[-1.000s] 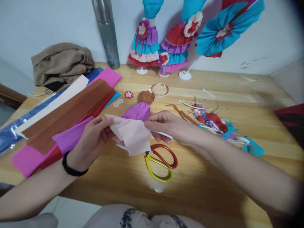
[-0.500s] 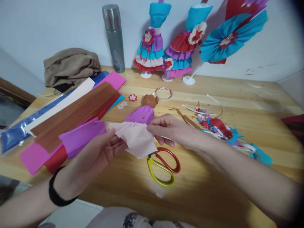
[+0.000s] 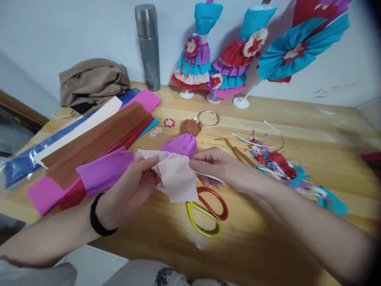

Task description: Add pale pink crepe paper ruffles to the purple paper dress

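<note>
A pale pink sheet of crepe paper [image 3: 180,180] hangs in loose folds between my hands. My left hand [image 3: 133,184] pinches its left part between thumb and fingers. At its gathered upper right edge, my right hand [image 3: 212,163] grips the paper, and a thin white stick shows beneath those fingers. Just beyond the paper lies a small figure with a purple crepe-paper body [image 3: 180,145] and a brown paper-wrapped top [image 3: 191,127]; where the pink sheet meets the purple is partly covered. Scissors with red and yellow handles [image 3: 190,218] lie below, their blades hidden under the paper.
Crepe-paper sheets, brown [image 3: 98,145] and purple [image 3: 105,169] among them, lie at left. A roll of tape [image 3: 208,118] and flower cutouts [image 3: 169,122] sit beyond. Scraps [image 3: 281,163] lie at right. A flask [image 3: 150,59] and paper dresses on stands [image 3: 192,67] line the wall.
My left hand has moved right and its thumb now lies farther over the pink crepe paper. My right hand keeps its grip. The whole view has shifted slightly.
</note>
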Motion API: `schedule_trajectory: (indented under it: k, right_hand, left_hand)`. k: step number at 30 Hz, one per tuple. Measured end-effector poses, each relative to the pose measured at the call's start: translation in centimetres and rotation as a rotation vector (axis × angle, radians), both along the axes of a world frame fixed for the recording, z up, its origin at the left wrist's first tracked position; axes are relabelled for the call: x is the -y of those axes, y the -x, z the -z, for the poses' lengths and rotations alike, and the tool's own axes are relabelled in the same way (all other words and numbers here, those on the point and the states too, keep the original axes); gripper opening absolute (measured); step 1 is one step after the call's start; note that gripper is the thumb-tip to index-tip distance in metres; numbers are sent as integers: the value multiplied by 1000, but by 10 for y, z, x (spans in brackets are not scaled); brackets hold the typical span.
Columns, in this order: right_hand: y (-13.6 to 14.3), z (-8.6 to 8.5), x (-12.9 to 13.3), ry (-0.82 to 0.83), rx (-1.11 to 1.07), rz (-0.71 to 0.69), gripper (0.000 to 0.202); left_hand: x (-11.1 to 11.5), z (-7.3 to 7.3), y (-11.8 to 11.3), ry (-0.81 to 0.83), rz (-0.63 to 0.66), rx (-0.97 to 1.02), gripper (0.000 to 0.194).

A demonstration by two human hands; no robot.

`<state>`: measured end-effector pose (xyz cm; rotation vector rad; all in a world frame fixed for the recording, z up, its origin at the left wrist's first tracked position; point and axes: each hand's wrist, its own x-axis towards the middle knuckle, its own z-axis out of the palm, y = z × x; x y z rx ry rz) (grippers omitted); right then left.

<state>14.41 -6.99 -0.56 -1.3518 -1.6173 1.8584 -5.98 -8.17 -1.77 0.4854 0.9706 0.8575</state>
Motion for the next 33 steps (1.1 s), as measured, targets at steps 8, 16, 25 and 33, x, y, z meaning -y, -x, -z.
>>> schedule_trajectory:
  k: [8,16,25,33]
  right_hand:
    - [4,6,-1,-27,45,-25,45]
    - [5,5,-2,-54,82,-35,41]
    - [6,8,-2,-159,109,-40,41]
    - [2,9,-3,-60,-3,13,41]
  left_hand:
    - [-4,-5,-4,168,-220,93,19]
    - [-1,5,3,154,-122,89,32]
    - [-1,4,1,-34,-177,101,44]
    - [-1,1,1,92,-225,20,27]
